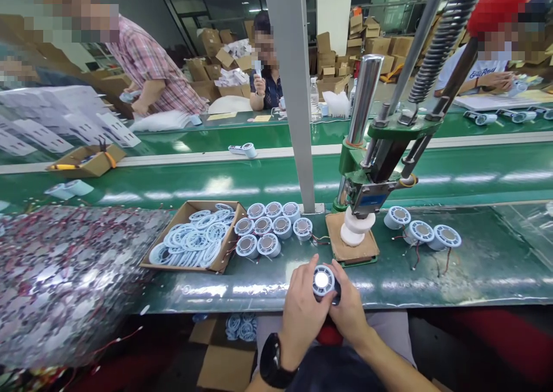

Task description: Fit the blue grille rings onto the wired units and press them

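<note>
The left hand and right hand close around one round motor part, held between them at the bench edge. It appears light, rigid and smooth; grip the rim, since thin wires look fragile.

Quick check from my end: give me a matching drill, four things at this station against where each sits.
Things:
1. round part
2. cardboard tray of white rings
3. hand press
4. three wired parts

Places:
A. right of the press base
B. held between left hand and right hand
C. left, beside the grouped round parts
D. behind the hands, on a cardboard pad

Pairs: 1-B, 2-C, 3-D, 4-A
</note>
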Available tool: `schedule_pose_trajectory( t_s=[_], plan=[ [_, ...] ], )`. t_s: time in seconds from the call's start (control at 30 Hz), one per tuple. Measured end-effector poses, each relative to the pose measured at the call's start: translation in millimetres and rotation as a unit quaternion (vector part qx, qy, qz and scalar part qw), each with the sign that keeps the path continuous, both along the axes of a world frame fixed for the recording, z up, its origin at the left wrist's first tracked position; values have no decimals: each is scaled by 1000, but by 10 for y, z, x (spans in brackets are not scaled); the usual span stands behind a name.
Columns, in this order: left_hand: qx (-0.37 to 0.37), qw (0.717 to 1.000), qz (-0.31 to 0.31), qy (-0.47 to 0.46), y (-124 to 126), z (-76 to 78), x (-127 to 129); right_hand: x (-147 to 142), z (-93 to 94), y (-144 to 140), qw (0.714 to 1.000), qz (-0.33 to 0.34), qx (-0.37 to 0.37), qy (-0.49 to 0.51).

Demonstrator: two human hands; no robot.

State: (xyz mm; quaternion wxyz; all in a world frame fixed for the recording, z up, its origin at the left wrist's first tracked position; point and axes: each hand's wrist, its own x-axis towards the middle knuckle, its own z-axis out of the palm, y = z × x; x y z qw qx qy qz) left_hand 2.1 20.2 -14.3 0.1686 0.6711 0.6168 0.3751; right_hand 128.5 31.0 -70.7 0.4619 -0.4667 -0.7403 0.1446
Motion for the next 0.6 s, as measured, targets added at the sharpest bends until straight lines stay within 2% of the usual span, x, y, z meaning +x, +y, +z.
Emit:
schedule_pose_trajectory(
  t_s=[0.2,0.27,0.3,0.37,0.4,0.47,0.5,0.57,0.6],
  plan=[
    [-5,994,64,-92,-76,-178,143,-40,99,16,999,-5,30,-41],
    [-24,988,65,-135,-87,-243,184,29,259,53,996,18,50,-69],
    [-33,986,61,-151,-82,-261,190,98,396,80,994,34,62,-85],
    [-46,983,49,-169,-42,-251,170,307,814,152,987,65,88,-117],
    [-51,983,41,-172,-2,-218,145,438,1098,203,984,71,99,-130],
    [-58,981,20,-182,123,-99,82,713,1782,356,980,48,133,-141],
    [-58,981,8,-187,209,-20,54,838,2153,472,976,14,166,-138],
    [-54,978,-17,-199,424,149,29,1031,2857,802,929,-121,313,-156],
    [-51,977,-27,-206,544,226,40,1090,3151,1011,908,-155,358,-153]
  ],
)
